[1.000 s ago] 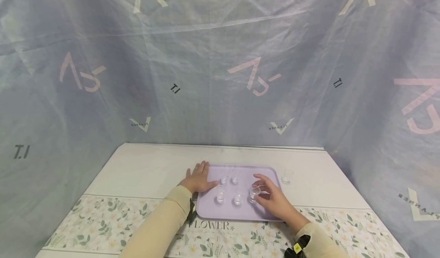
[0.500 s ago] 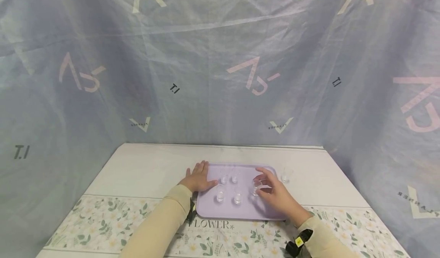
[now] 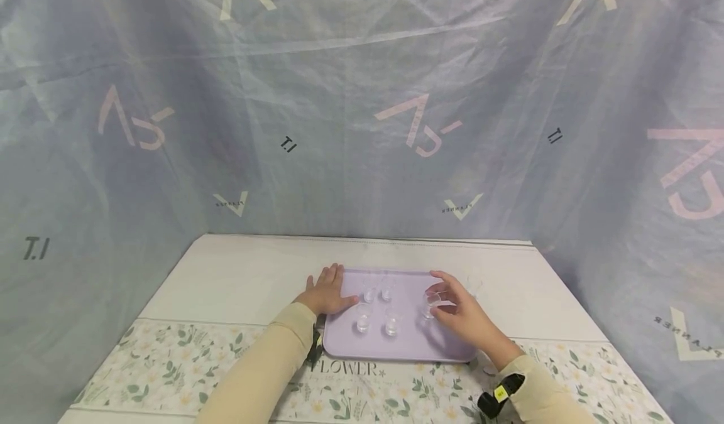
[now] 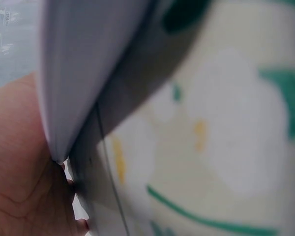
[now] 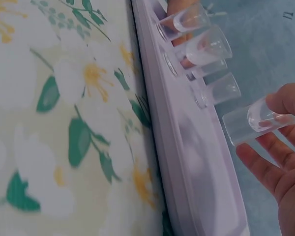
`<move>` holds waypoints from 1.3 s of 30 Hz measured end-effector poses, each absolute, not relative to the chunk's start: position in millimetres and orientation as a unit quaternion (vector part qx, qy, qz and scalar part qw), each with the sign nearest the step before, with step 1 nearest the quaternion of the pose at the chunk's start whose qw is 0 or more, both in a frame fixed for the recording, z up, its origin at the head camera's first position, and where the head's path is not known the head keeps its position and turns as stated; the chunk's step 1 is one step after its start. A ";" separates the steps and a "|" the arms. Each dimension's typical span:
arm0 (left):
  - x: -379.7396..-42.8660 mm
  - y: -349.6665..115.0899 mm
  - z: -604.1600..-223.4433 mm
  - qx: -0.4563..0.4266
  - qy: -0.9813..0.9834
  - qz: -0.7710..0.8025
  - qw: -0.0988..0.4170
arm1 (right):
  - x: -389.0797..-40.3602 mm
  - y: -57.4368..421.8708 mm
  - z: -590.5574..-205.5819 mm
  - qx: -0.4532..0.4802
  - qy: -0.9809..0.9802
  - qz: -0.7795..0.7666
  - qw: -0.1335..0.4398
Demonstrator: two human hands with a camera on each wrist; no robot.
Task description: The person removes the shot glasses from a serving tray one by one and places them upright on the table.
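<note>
My right hand (image 3: 460,314) pinches a clear shot glass (image 3: 431,306) between thumb and fingers, over the right part of a lilac tray (image 3: 373,350). In the right wrist view that glass (image 5: 241,125) is clear of the tray surface. At the tray's left rim my left hand (image 3: 325,293) rests with fingers stretched out, the thumb reaching over the tray. Several more shot glasses stand upright on the tray in two rows, including a front-left one (image 3: 362,322), a front-middle one (image 3: 391,325) and a back one (image 3: 387,294).
Just right of the tray, another clear glass (image 3: 475,284) is largely hidden behind my right hand. White and floral cloth (image 3: 181,361) covers the table. A grey-blue printed curtain (image 3: 339,179) encloses the back and sides.
My right hand has lifted the shot glass from the front row and carried it to the right and slightly back. My left hand and the other tray glasses have stayed put.
</note>
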State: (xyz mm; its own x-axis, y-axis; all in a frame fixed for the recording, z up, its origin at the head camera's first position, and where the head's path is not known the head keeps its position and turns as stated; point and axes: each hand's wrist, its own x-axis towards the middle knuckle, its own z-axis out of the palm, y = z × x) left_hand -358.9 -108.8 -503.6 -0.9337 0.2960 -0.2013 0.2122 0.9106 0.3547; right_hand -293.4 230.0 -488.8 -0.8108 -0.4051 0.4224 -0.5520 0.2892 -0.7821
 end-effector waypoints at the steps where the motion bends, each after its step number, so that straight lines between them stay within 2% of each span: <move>1: -359.5 -109.0 -503.5 0.131 0.970 0.165 0.125 | -293.3 232.0 -487.6 0.301 -0.799 0.516 0.073; 21: -354.6 -108.7 -499.3 0.130 0.972 0.161 0.114 | -280.9 282.3 -471.3 0.269 -0.842 0.453 0.118; 39: -356.4 -110.1 -503.5 0.137 0.969 0.173 0.112 | -282.3 313.8 -469.5 0.223 -0.866 0.427 0.132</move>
State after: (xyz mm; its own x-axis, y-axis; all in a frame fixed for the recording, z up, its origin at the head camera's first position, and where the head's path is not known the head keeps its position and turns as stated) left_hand -356.4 -110.1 -503.5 -0.9376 0.3040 -0.1688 0.2267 0.9026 0.3659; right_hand -282.3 313.8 -469.5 -0.8656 -0.2732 0.4197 -0.4992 0.5363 -0.6805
